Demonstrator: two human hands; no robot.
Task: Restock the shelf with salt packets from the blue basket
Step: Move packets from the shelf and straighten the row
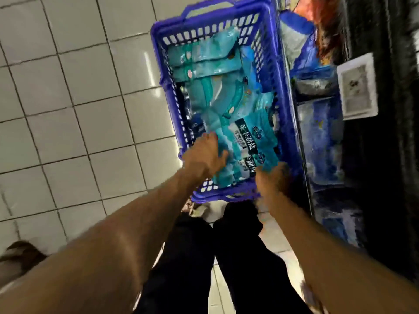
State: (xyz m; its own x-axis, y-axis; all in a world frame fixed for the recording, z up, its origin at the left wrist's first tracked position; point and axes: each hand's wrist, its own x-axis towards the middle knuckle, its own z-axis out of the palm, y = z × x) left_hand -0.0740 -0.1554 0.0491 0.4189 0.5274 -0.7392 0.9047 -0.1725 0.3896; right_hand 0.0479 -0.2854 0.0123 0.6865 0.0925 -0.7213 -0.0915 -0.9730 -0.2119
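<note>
Standing on pale floor tiles, the blue basket runs lengthwise from about 6 o'clock to 12 o'clock in the view, its slotted walls showing and a handle at its far end. It is filled with teal salt packets: those at the far end lie flat in overlapping rows, those in the middle are tumbled at angles, and the nearest ones form a small stack whose long axis tilts from roughly 7 o'clock up to 1 o'clock. Dark bands on that stack carry white Chinese characters, partly legible as 茶卡湖盐; smaller print is too blurred to read.

The left hand reaches into the basket's near end at the stack's 9 o'clock side, fingers curled round its edge. The right hand is at the stack's 5 o'clock corner by the near rim, heavily motion-blurred, so whether its fingers grip the packets cannot be told.

At 3 o'clock of the basket, touching or just beside it, a dark shelf holds blue packaged goods and a white price tag with unreadable print. Dark trouser legs show at 6 o'clock.
</note>
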